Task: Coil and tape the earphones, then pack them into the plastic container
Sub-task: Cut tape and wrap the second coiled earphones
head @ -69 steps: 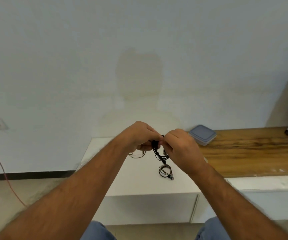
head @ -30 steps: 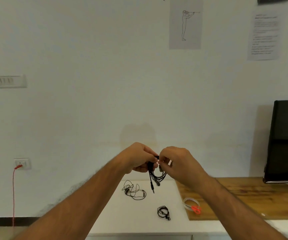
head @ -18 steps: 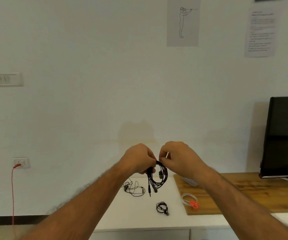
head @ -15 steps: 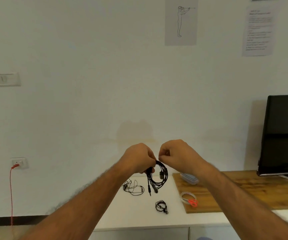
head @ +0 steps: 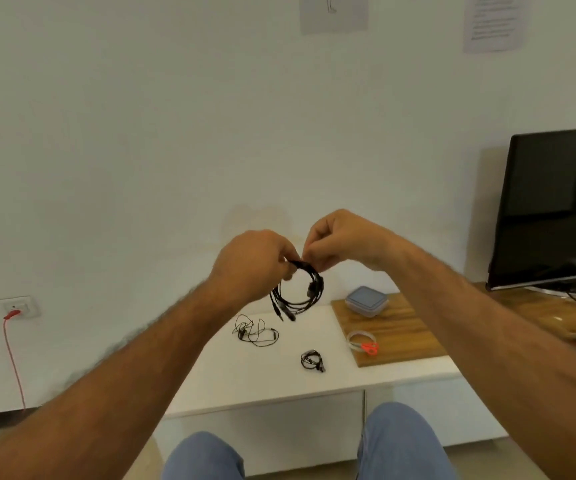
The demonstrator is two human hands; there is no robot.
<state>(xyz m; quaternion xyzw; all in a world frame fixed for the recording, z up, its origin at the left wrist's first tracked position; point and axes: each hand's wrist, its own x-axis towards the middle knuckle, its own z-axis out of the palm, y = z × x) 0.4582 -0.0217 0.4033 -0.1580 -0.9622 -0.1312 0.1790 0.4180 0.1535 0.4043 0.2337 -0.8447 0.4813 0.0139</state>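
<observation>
White wall behind, low white cabinet [head: 314,379] at lower centre. Mid-frame, raised: left hand [head: 252,263] pinching coiled earphones [head: 298,292] to keep loops together; right hand [head: 340,239] pinched at top, likely taping. Lidded plastic container [head: 366,301] waiting right of centre.

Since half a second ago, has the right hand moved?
Yes. The right hand has lifted slightly against the left hand, both pinching the coiled earphones.
</observation>
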